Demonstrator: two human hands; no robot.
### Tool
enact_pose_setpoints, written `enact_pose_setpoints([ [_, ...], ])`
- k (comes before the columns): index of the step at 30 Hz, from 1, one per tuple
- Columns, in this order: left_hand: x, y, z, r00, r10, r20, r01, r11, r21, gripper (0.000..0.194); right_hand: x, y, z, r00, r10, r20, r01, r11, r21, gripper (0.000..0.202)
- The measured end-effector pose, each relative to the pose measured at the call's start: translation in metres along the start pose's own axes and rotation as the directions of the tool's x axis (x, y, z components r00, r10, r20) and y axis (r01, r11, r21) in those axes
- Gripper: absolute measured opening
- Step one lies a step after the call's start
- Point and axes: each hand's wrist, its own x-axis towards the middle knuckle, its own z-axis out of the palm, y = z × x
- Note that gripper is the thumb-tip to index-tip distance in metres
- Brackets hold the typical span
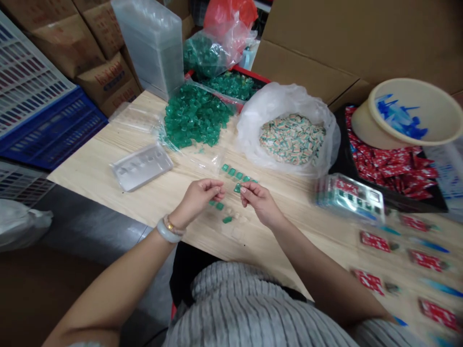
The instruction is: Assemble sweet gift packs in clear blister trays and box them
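Note:
Over the table's front part, my right hand [258,201] pinches a small green translucent piece [237,188] between thumb and fingertips. Just to its left is my left hand [202,198], thumb pressed to curled fingers; whatever it may hold is too small or hidden to make out. Behind the hands runs a short row of similar green pieces [232,171], partly covered by my right fingers. A few more green pieces [219,206] lie below my left fingertips, and a single one [227,220] sits nearer to me beside small pale bits [237,218].
A heap of green pieces [197,115] and a white bag [249,125] of small patterned pieces stand behind. Left is a clear plastic tray [142,166]. At right are stacked filled trays [356,198], red packets [394,166], a cream tub [369,120] and laid-out sets.

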Motion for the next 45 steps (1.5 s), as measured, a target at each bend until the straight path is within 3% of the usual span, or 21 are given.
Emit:
enact_pose_setpoints([
  [4,0.027,0.032,-0.007,0.994,0.099,0.046,-0.096,0.993,-0.072,0.011,-0.011,0.0,-0.013,0.999,-0.02,-0.039,0.016,0.993,-0.121,0.029],
  [7,0.067,0.089,-0.003,0.959,0.284,-0.003,-0.284,0.958,-0.051,0.011,-0.024,0.0,-0.021,0.997,0.015,-0.071,-0.027,0.987,-0.158,0.03],
  [10,0.104,0.157,0.008,0.875,0.481,-0.046,-0.477,0.875,0.08,0.011,-0.037,-0.001,-0.03,0.99,0.01,-0.141,-0.029,0.991,-0.134,0.032],
  [13,0.133,0.202,0.02,0.83,0.558,-0.012,-0.541,0.81,0.226,0.011,-0.042,-0.003,-0.039,0.977,-0.03,-0.213,0.005,0.993,-0.12,0.034],
  [16,0.166,0.222,0.032,0.79,0.613,0.016,-0.576,0.733,0.361,0.012,-0.042,-0.005,-0.043,0.972,-0.032,-0.234,0.004,0.993,-0.117,0.033],
  [21,0.23,0.24,0.055,0.672,0.74,-0.032,-0.546,0.524,0.654,0.01,-0.039,-0.004,-0.041,0.982,-0.015,-0.187,-0.008,0.992,-0.123,0.028],
  [23,0.248,0.241,0.063,0.677,0.736,-0.018,-0.489,0.468,0.736,0.012,-0.04,-0.004,-0.042,0.986,-0.025,-0.166,-0.003,0.986,-0.168,0.025],
  [26,0.255,0.23,0.068,0.727,0.683,0.068,-0.433,0.379,0.818,0.028,-0.039,-0.004,-0.047,0.988,-0.104,-0.113,0.062,0.943,-0.326,0.021],
  [29,0.222,0.205,0.054,0.712,0.628,0.314,-0.517,0.166,0.84,0.029,-0.035,0.0,-0.05,0.983,-0.184,-0.016,0.153,0.862,-0.484,0.02],
  [31,0.174,0.176,0.035,0.722,0.552,0.418,-0.575,0.143,0.805,0.043,-0.034,0.004,-0.048,0.981,-0.19,0.043,0.184,0.827,-0.531,0.019],
  [34,0.084,0.106,0.002,0.804,0.361,0.472,-0.569,0.236,0.788,0.042,-0.038,0.009,-0.04,0.984,-0.149,0.101,0.18,0.8,-0.572,0.015],
  [37,0.012,0.029,-0.015,0.775,0.251,0.579,-0.631,0.273,0.726,0.024,-0.045,0.013,-0.032,0.979,-0.128,0.16,0.201,0.747,-0.634,0.015],
  [39,-0.016,-0.01,-0.014,0.766,0.232,0.599,-0.643,0.284,0.712,0.024,-0.05,0.014,-0.028,0.973,-0.145,0.178,0.229,0.696,-0.68,0.016],
  [41,-0.029,-0.034,-0.004,0.769,0.253,0.587,-0.636,0.216,0.741,0.023,-0.053,0.014,-0.022,0.969,-0.174,0.173,0.245,0.636,-0.732,0.015],
  [45,-0.036,-0.048,0.013,0.795,0.244,0.555,-0.576,0.019,0.817,0.02,-0.057,0.014,-0.004,0.959,-0.198,0.203,0.272,0.442,-0.855,0.014],
])
